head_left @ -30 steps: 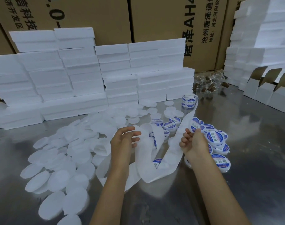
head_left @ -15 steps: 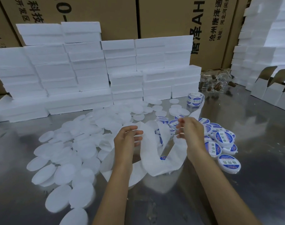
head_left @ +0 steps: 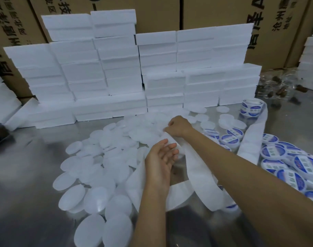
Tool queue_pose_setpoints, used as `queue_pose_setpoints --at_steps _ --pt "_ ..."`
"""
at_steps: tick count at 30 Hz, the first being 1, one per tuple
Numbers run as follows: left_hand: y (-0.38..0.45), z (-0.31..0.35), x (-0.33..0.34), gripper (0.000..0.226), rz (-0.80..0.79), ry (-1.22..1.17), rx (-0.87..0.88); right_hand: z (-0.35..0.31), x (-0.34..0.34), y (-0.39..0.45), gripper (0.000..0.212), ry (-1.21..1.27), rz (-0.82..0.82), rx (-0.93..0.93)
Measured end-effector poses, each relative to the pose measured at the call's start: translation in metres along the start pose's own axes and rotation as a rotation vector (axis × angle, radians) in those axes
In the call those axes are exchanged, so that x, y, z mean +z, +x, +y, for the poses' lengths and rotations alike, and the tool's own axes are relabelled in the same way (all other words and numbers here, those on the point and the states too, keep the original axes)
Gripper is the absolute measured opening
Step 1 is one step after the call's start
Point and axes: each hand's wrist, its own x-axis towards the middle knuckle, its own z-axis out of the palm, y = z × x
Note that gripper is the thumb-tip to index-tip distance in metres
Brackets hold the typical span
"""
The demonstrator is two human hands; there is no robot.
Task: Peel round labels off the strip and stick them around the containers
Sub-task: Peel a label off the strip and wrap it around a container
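The bare left hand [head_left: 161, 157] is being held palm-up in the middle, its fingers [head_left: 170, 147] kept straight and relaxed. The bare right hand [head_left: 178, 126] is being reached further forward across it, knuckles up, its fingers curled under in a pinch.

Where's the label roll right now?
In the head view the label roll stands at the far right of the metal table, just in front of the white foam boxes, beyond the labelled containers.
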Motion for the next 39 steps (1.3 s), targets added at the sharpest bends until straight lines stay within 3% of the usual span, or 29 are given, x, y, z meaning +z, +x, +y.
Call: queue_pose_setpoints --at_steps 6,12,16,19,23,26,29,35,37,39 --pt "-0.002 0.000 0.001 0.018 -0.012 -0.001 -0.037 0.009 0.000 0.008 0.006 0.284 0.095 0.070" --pt "-0.007 0.003 0.007 0.019 -0.011 0.029 -0.022 0.006 -0.027 -0.019 0.013 0.490 0.224 -0.087" --pt "-0.013 0.015 0.014 0.039 -0.076 -0.024 0.018 0.001 -0.053 -0.060 0.013 0.449 0.307 -0.337" --pt "-0.023 0.023 0.023 0.056 -0.183 -0.010 0.013 0.004 -0.067 -0.105 0.013 0.284 0.332 -0.611" --pt "-0.042 0.023 0.040 0.042 -0.309 0.087 0.069 0.011 -0.082 -0.154 0.014 -0.012 0.383 -0.801" --pt "-0.054 0.019 0.046 0.030 -0.352 0.212 0.157 0.024 -0.099 -0.174 0.014 -0.033 0.363 -0.730" --pt "-0.063 0.015 0.047 0.027 -0.342 0.261 0.234 0.043 -0.120 -0.193 0.030 0.035 0.253 -0.531" --pt "-0.074 0.013 0.051 0.037 -0.394 0.315 0.277 0.100 -0.137 -0.227 0.056 -0.252 -0.316 -0.221" --pt "-0.077 0.012 0.053 0.041 -0.422 0.339 0.297 0.115 -0.121 -0.234 0.058 -0.304 -0.344 -0.201" --pt "-0.081 0.011 0.056 0.040 -0.452 0.351 0.315 0.125 -0.105 -0.232 0.043 -0.295 -0.237 -0.247"
